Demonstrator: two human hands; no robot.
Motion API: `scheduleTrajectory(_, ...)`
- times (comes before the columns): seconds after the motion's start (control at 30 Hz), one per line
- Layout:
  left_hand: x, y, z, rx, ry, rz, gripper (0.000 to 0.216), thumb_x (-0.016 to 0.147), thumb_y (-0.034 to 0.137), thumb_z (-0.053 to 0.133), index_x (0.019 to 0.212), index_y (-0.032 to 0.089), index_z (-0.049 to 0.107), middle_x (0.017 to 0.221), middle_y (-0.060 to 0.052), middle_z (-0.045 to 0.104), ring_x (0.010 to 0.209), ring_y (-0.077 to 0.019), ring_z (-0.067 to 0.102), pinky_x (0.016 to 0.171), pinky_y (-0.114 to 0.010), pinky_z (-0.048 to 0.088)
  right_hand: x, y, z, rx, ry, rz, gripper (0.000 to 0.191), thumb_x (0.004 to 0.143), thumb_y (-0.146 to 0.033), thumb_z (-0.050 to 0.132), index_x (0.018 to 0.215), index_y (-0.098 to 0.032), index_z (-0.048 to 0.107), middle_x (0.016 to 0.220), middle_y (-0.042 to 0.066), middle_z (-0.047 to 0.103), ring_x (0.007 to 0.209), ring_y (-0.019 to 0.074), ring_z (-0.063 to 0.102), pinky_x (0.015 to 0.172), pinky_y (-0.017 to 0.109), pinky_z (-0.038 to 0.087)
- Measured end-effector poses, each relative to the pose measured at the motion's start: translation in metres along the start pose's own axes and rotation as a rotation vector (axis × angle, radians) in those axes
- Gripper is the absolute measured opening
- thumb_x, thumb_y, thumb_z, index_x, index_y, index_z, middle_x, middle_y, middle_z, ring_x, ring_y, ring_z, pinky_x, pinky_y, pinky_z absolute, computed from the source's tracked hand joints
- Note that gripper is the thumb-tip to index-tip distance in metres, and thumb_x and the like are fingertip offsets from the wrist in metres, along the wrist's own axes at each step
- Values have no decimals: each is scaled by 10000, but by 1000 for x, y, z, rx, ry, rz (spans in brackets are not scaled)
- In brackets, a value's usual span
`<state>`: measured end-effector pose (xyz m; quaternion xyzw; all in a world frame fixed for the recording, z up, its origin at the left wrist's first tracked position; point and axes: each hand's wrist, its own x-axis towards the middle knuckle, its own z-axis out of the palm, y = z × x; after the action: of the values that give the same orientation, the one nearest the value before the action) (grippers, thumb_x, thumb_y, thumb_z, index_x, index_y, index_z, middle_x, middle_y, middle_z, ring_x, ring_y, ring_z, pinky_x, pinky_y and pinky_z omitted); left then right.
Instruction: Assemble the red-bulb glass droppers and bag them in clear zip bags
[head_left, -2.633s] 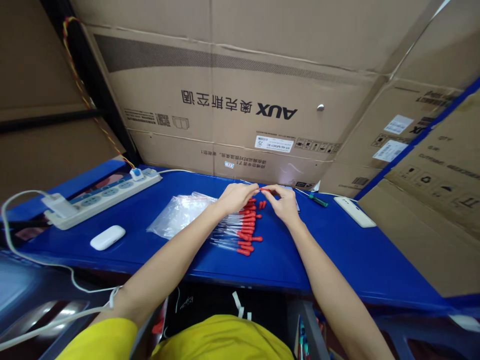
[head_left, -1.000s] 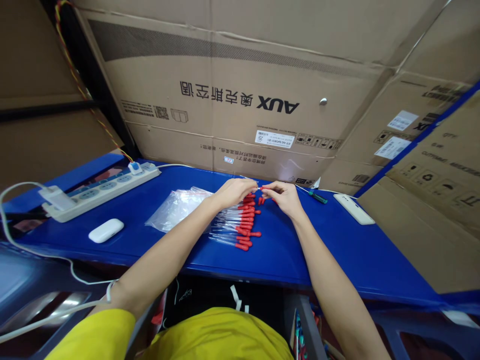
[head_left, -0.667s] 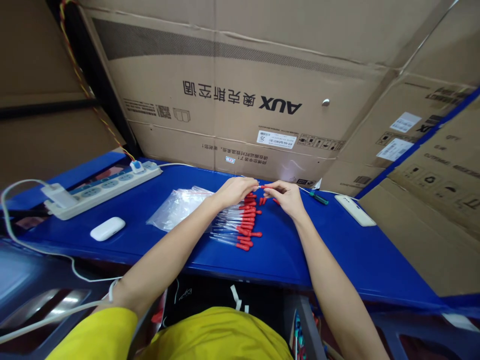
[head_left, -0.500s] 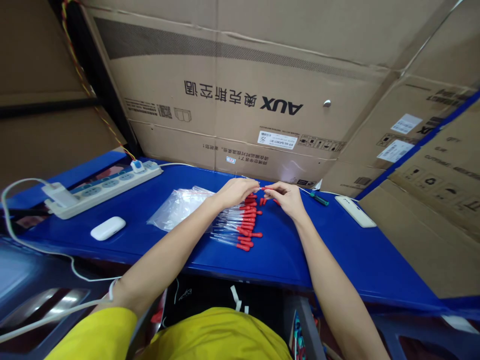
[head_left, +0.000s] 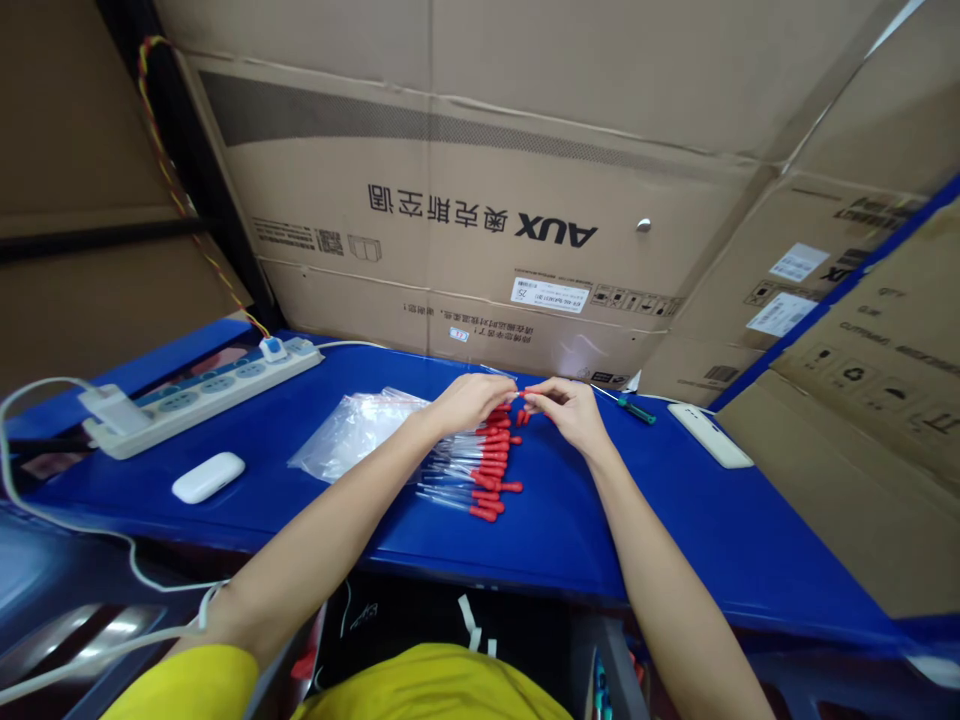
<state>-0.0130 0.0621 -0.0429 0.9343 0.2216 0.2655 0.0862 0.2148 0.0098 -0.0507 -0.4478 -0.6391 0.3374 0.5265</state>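
My left hand (head_left: 471,400) is closed on a thin clear dropper tube (head_left: 496,372), whose far end sticks out beyond the fingers. Close to its fingertips, my right hand (head_left: 568,408) pinches a small red rubber bulb (head_left: 527,394) at the tube's end. Whether the bulb is fully seated on the tube is hidden by the fingers. Below both hands lies a row of clear droppers with red bulbs (head_left: 491,470), bulbs pointing right. A few loose red bulbs (head_left: 522,418) rest just under my right fingertips. Clear plastic bags (head_left: 349,435) lie left of the droppers, partly behind my left forearm.
On the blue table (head_left: 570,530) are a green-handled screwdriver (head_left: 636,410) and a pale phone-like slab (head_left: 709,435) at right. A white earbud case (head_left: 208,477) and a power strip (head_left: 217,390) with cables sit at left. Cardboard (head_left: 450,260) walls the back.
My hands have come slightly closer together, with the tube and red bulb still between them. The whole view has shifted a little; the droppers on the table look the same.
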Motion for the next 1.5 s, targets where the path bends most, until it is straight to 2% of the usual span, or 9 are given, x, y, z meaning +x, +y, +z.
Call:
scheduleTrajectory(0.17,-2,2,0,35,-48,-44,379,1131,400,400,950,214,676,921,-47,745,849,-200,688,723,-266,407,1,2,-2,-39,-72,16,418,738,-596,888,844,-204,787,735,58,798,664,239,769,691,374,653)
scheduleTrajectory(0.3,-2,1,1,2,-67,-84,331,1122,395,437,988,221,685,962,-39,763,880,-198,702,748,-264,426,2,3,-4,-15,-103,80,472,715,-599,898,920,-193,771,709,35,780,599,209,743,623,346,649)
scheduleTrajectory(0.5,-3,-1,0,-1,-65,-185,348,1133,463,388,1087,254,663,981,-31,777,894,-221,715,734,-278,424,4,4,-4,110,-56,116,467,675,-586,927,899,-205,776,769,52,807,689,245,794,713,383,688)
scheduleTrajectory(0.63,-3,-2,-3,24,-94,-149,361,1141,401,351,1041,245,661,985,-39,783,915,-222,727,732,-275,423,4,5,-3,118,-38,118,487,647,-592,941,922,-212,811,788,62,822,709,262,805,731,405,694)
scheduleTrajectory(0.83,-3,4,-6,94,-86,-118,317,1132,366,391,957,235,621,921,-34,772,843,-215,720,667,-275,371,4,8,-1,111,-25,113,471,616,-622,948,793,-213,797,740,59,809,690,278,803,713,422,693)
scheduleTrajectory(1.5,-1,9,-8,117,-51,-93,354,1133,379,383,904,232,608,854,-40,745,770,-210,677,639,-294,320,1,0,8,56,3,38,460,735,-656,878,844,-221,781,691,54,784,648,264,777,666,396,661)
